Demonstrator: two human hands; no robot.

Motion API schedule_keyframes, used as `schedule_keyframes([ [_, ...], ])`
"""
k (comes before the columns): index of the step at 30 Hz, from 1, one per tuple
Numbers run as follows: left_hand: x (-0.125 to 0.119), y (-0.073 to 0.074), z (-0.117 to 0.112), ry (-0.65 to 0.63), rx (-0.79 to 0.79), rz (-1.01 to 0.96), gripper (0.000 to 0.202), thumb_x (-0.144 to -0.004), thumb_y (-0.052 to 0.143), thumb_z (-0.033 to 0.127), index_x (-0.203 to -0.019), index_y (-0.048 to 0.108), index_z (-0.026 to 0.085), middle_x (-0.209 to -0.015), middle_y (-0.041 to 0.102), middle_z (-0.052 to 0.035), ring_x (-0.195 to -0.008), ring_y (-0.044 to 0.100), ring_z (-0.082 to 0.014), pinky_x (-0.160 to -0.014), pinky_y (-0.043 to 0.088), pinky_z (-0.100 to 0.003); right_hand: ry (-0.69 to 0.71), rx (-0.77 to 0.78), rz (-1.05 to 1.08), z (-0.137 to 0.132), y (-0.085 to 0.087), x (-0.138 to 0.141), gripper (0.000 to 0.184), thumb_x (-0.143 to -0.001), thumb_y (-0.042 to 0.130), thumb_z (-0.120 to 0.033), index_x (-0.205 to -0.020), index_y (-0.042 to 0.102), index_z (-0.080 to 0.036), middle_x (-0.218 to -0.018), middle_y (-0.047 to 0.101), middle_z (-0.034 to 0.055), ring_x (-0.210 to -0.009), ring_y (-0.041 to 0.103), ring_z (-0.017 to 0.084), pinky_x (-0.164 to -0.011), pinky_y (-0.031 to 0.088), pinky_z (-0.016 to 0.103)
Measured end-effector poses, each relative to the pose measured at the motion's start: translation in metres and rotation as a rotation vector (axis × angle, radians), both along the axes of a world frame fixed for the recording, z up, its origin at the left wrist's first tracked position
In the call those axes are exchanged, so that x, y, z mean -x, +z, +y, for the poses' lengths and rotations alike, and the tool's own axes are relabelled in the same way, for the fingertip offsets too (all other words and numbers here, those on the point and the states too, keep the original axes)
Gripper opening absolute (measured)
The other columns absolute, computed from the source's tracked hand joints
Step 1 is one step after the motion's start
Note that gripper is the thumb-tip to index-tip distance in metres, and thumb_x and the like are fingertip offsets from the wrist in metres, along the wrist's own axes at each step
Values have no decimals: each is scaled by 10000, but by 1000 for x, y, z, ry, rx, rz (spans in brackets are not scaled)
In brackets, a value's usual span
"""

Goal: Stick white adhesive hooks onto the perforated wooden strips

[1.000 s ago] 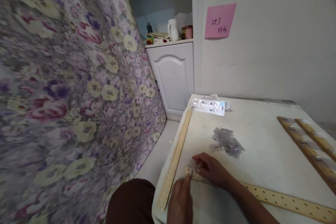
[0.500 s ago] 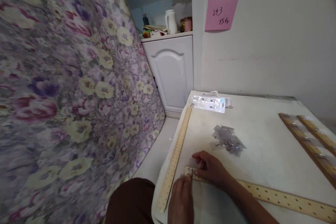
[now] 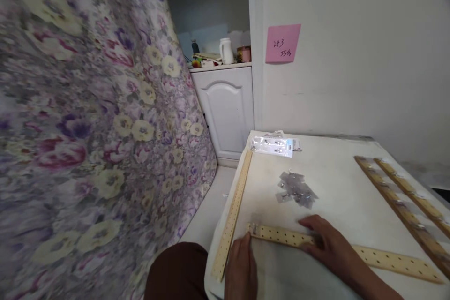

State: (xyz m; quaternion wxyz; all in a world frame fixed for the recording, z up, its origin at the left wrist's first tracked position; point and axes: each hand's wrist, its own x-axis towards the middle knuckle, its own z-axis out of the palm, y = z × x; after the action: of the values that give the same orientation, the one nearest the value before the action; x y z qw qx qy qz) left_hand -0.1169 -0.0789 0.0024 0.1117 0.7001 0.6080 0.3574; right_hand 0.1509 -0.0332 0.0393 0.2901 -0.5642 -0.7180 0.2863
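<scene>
A pale wooden strip with rows of holes lies across the near part of the table. Its left end carries a small clear plastic packet, with something inside too small to make out. My left hand pinches the strip's front edge just below that packet. Over the strip's middle is my right hand, thumb and forefinger apart, thumb by the front edge; no item shows between the fingers. Beyond the strip, a loose pile of small clear packets with metal pieces rests on the table.
Along the table's left edge runs another holed wooden strip. Flat clear packaging lies at the far left corner. Two strips bearing packets are on the right. A floral curtain hangs at left; a white cabinet stands behind.
My right hand has moved right, away from the packet at the strip's left end, and its fingers have opened. My left hand stays by that end. The view has tilted up slightly.
</scene>
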Motion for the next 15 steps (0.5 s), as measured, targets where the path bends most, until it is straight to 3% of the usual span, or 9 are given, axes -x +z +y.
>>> schedule_keyframes([
  [5, 1, 4, 0, -5, -13, -14, 359, -910, 417, 199, -1237, 559, 156, -1087, 652, -128, -1033, 619, -221, -909, 522, -404, -53, -34, -122, -23, -8, -36, 359, -695, 649, -259, -1050, 656, -209, -1160, 629, 100, -1123, 553, 274, -1000, 414, 414],
  [15, 0, 8, 0, -46, 13, 1, 372, -904, 403, 152, -1240, 563, 153, -1079, 639, -116, -1041, 599, -204, -941, 497, -369, 14, 3, -135, -25, 15, -27, 146, -741, 575, -189, -865, 643, -227, -926, 638, 53, -920, 590, 235, -832, 472, 350],
])
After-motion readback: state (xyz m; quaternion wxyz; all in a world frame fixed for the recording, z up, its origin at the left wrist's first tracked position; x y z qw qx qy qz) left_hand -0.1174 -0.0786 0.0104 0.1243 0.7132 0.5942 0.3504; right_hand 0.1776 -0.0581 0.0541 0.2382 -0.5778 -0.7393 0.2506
